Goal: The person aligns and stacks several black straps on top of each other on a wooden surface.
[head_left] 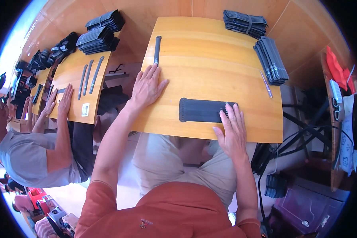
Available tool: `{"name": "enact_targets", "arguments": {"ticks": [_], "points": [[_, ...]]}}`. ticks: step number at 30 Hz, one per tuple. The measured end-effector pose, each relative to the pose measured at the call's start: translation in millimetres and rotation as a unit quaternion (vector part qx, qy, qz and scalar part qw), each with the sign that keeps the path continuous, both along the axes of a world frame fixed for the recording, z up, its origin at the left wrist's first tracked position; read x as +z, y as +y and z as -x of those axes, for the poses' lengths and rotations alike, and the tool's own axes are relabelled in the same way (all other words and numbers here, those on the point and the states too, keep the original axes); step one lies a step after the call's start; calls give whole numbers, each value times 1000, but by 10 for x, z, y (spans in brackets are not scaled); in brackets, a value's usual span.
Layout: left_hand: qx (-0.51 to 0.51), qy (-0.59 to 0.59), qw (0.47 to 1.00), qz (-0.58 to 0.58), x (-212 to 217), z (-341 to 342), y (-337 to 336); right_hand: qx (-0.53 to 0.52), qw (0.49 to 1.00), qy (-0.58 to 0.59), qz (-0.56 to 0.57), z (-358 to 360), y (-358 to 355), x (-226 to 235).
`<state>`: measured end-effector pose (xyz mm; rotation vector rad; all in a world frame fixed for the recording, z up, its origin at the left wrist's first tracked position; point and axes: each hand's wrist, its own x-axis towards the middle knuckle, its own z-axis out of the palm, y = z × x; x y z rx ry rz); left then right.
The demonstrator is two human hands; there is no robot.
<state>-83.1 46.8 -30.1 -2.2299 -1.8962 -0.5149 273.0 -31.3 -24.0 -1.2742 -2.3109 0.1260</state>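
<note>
My left hand (147, 85) lies flat on the table with its fingers stretched out. Its fingertips touch the near end of a narrow black strip (157, 49) with a rounded top. Near the table's front edge lies a wider, flat black rectangular piece (200, 110), with small holes along its left end. My right hand (234, 129) rests on that piece's right end, fingers extended and thumb apart, hiding part of it. Neither hand is closed around anything. A slim pen-like tool (266, 84) lies near the table's right edge.
On the wooden table (202, 51), a tied bundle of black pieces (246, 22) and a fanned stack (271, 59) occupy the back right. To the left, another person works at a table (73, 95) with strips and bundles. A shelf with red cloth (337, 67) stands right.
</note>
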Motion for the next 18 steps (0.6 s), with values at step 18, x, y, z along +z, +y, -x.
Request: {"name": "enact_targets", "arguments": {"ticks": [18], "points": [[-59,-48,997,3,192,-329,-1821,155,956,250,5,969,-495,172]]}}
